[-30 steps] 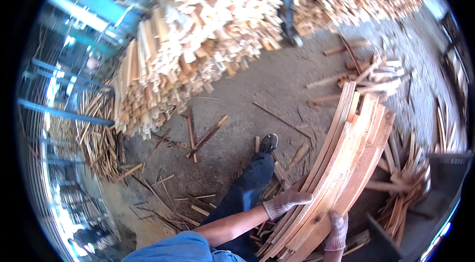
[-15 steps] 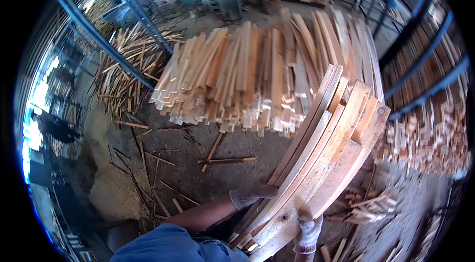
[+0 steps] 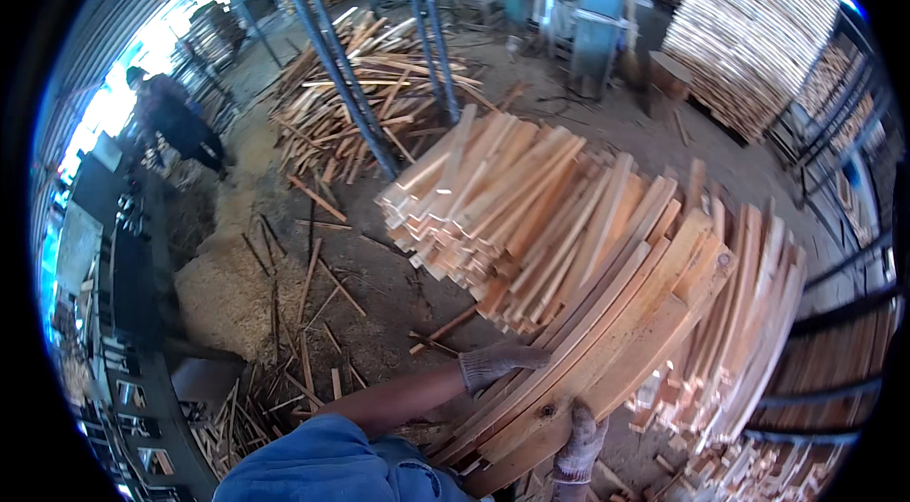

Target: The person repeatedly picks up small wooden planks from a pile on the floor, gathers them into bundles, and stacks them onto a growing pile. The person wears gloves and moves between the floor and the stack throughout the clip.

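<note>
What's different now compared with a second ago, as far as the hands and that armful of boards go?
The person has turned with the load: bare ground and scrap a second ago, now a large stack of cut slats lies just beyond the bundle of boards, with blue steel posts behind. Nothing was let go: the left hand still lies on the bundle's side and the right hand still supports its near end.

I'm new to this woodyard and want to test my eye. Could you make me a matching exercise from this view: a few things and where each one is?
Things:
1. left hand
2. right hand
3. sawdust heap
4. other person

Places:
A. far left, by the bright opening
B. under the near end of the carried boards
C. on the boards' left edge
D. on the floor, left of the boards

Pairs: 1-C, 2-B, 3-D, 4-A
</note>
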Available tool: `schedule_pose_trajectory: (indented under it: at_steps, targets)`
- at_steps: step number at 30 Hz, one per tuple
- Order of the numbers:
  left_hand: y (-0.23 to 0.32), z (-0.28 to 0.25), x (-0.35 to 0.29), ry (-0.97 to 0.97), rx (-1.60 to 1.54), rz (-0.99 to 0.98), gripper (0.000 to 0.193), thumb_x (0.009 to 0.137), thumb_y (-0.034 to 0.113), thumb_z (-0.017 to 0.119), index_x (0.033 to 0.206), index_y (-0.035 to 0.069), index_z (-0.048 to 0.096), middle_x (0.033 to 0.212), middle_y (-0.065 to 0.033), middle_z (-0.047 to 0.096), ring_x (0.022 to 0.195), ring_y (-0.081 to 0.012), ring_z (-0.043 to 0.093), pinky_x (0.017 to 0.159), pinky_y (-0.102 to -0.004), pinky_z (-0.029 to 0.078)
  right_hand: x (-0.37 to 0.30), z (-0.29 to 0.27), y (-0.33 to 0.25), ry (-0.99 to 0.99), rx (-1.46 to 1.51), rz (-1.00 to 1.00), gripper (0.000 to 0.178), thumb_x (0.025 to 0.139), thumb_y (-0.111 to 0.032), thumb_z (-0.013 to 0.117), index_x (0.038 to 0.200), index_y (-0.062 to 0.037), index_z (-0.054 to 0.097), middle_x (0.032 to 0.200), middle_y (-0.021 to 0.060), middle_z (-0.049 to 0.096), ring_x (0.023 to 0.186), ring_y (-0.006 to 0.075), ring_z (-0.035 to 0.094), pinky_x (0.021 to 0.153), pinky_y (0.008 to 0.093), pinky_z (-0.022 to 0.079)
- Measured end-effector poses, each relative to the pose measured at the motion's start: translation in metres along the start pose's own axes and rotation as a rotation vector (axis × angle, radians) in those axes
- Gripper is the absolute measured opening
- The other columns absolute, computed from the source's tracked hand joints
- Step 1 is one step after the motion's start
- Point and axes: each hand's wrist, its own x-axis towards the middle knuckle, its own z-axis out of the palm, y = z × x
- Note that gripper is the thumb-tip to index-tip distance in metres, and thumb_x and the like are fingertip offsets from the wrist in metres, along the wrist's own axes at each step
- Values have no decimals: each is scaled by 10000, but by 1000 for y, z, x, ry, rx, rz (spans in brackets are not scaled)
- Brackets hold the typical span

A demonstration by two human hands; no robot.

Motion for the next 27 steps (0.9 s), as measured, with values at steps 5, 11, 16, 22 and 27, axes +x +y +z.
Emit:
schedule_pose_trajectory:
  at_steps: [5,11,16,22,27]
  targets:
    - [56,-57,12,136,246,29,597,989,352,691,1433,-23,556,1324,-88,646,1158,-162,608,1033,-326,478,59,54,27,-45,-16,-24,642,904,-233,733,1427,26,466,1253,148,617,1085,246,631,930,367,549]
    - [134,-119,16,27,61,4,603,961,415,713,1371,-15,607,1245,-72,684,1144,-171,622,1009,-320,496,94,127,38,37,-153,5,608,910,-246,732,1404,8,485,1229,113,627,1084,225,637,944,357,552]
    - [207,-219,19,6,-118,-16,618,954,434,714,1369,-13,612,1285,-92,677,1174,-177,620,1044,-323,487,163,228,64,10,-188,65,512,930,-159,724,1346,44,505,1205,156,670,1083,227,659,930,333,560]
    - [285,-384,52,268,129,194,691,964,526,670,1411,4,593,1373,-157,639,1292,-222,569,1127,-356,432,279,387,122,-103,-164,149,451,966,-192,729,1302,50,552,1209,153,677,1101,193,657,920,321,566]
    - [305,-482,86,961,1817,314,842,924,567,651,1539,39,423,1533,-204,464,1424,-377,425,1196,-498,329,373,496,217,-176,-1558,-34,982,925,-572,676,1554,51,251,1463,298,495,1315,405,554,1127,428,438]
